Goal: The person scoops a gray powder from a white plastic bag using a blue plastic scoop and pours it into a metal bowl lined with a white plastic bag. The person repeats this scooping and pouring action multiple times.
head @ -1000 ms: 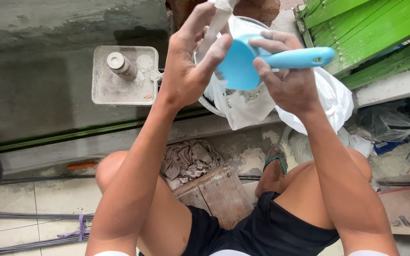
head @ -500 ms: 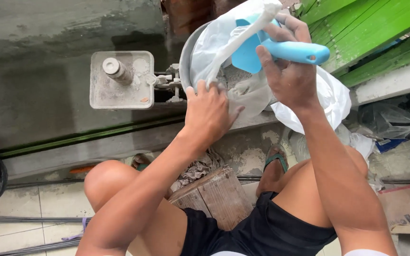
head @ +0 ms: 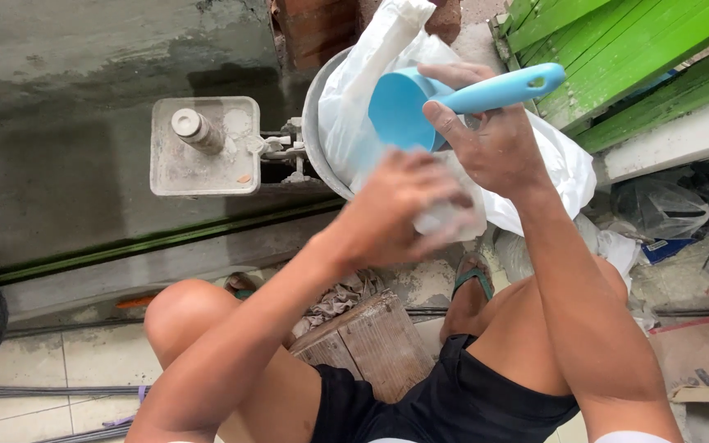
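Head view: a blue scoop [head: 408, 102] is gripped by the right hand [head: 498, 143] over a white plastic bag [head: 354, 115] in a metal basin [head: 315, 123], while a small clear bag [head: 453, 215] is clutched by the blurred left hand [head: 391, 217], so powder could be spilled if either is tilted.
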